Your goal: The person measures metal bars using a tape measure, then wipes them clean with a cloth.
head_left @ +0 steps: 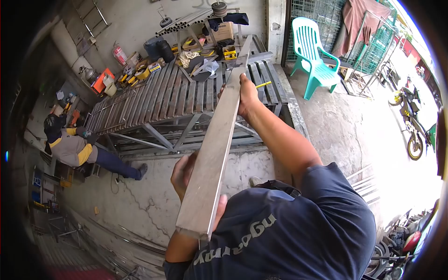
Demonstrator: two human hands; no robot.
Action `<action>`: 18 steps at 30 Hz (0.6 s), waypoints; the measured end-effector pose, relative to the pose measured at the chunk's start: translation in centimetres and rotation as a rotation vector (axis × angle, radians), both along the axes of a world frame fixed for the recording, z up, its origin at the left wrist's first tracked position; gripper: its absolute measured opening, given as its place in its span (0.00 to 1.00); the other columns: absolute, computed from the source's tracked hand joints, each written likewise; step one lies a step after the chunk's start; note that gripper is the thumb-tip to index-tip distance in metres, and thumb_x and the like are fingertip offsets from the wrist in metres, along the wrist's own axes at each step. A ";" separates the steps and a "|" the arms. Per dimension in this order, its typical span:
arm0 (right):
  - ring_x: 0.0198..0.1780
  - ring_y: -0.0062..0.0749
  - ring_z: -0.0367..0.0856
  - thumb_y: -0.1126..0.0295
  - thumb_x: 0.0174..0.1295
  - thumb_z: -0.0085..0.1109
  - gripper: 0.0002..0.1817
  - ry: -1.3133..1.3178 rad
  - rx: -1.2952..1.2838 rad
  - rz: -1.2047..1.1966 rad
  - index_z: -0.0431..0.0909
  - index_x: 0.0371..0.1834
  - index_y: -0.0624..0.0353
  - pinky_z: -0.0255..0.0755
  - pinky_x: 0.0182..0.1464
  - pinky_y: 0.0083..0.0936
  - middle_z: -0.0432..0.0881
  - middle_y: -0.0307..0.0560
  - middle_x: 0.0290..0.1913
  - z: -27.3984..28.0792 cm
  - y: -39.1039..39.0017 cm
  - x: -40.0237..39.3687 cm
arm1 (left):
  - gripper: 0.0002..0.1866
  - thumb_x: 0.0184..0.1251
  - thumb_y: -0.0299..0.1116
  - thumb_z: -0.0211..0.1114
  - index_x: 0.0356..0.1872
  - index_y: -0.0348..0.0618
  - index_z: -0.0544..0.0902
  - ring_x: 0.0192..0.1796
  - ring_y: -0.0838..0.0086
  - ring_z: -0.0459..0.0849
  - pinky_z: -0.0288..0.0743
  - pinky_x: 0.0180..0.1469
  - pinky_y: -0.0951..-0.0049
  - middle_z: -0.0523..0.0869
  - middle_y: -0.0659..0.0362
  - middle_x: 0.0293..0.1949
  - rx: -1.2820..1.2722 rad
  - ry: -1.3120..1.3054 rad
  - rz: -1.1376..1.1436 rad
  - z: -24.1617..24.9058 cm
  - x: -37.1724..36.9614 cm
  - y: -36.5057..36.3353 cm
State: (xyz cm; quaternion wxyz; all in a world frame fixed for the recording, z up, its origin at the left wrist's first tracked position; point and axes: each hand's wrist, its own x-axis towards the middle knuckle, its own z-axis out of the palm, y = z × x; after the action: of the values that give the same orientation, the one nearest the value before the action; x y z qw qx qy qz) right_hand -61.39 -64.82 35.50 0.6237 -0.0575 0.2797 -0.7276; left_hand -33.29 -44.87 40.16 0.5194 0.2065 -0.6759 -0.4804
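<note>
A long rectangular metal tube (215, 149) runs from close to my chest out over the slatted metal workbench (154, 100). My right hand (246, 95) is wrapped around it partway along, thumb on the near face. Closer to the near end, my left hand (183, 173) cups the tube from below, with fingers showing on one side and the thumb on the other; its palm is hidden. The tube's far end overlaps the bench top in this view. A thin yellow stick-like item (263, 85) shows just beyond my right wrist.
A co-worker (72, 144) sits at the left, one leg stretched out. Tools, boxes and a yellow case (229, 52) crowd the bench's back edge. A green plastic chair (315, 58) stands right of the bench; a motorcycle (410, 112) is farther right. Metal lengths (366, 186) lie at my right.
</note>
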 end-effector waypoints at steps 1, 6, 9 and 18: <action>0.38 0.48 0.81 0.39 0.85 0.35 0.33 -0.009 0.023 -0.027 0.68 0.60 0.65 0.81 0.41 0.51 0.77 0.56 0.42 0.6 0.2 -0.1 | 0.52 0.73 0.46 0.73 0.83 0.27 0.48 0.71 0.32 0.79 0.86 0.64 0.41 0.60 0.27 0.77 0.351 0.174 -0.219 0.1 0.6 0.4; 0.36 0.47 0.79 0.42 0.85 0.37 0.31 0.010 0.036 -0.010 0.68 0.60 0.65 0.79 0.37 0.49 0.75 0.55 0.37 -1.4 -1.8 -2.9 | 0.52 0.82 0.51 0.57 0.84 0.20 0.39 0.71 0.32 0.79 0.86 0.67 0.46 0.49 0.20 0.79 0.921 0.716 -1.174 0.6 1.8 1.3; 0.46 0.59 0.87 0.45 0.85 0.39 0.30 0.057 0.029 -0.025 0.66 0.72 0.61 0.84 0.45 0.65 0.81 0.66 0.56 -1.0 -1.7 -4.7 | 0.45 0.84 0.47 0.58 0.84 0.23 0.48 0.72 0.34 0.79 0.83 0.70 0.47 0.54 0.25 0.81 0.924 0.778 -1.259 1.0 -0.3 1.9; 0.37 0.56 0.87 0.61 0.81 0.37 0.24 0.093 -0.156 -0.021 0.75 0.62 0.70 0.85 0.43 0.56 0.85 0.66 0.44 0.4 -1.7 -8.8 | 0.41 0.87 0.49 0.55 0.82 0.23 0.55 0.73 0.33 0.77 0.85 0.73 0.49 0.67 0.30 0.77 0.849 0.755 -1.344 2.9 -4.6 2.1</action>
State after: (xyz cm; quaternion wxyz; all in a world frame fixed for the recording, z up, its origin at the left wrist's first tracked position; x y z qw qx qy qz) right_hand -70.19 -66.56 35.88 0.5958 -0.1369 0.2514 -0.7504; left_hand -37.91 -42.78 43.04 0.1949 -0.2320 -0.2020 -0.9313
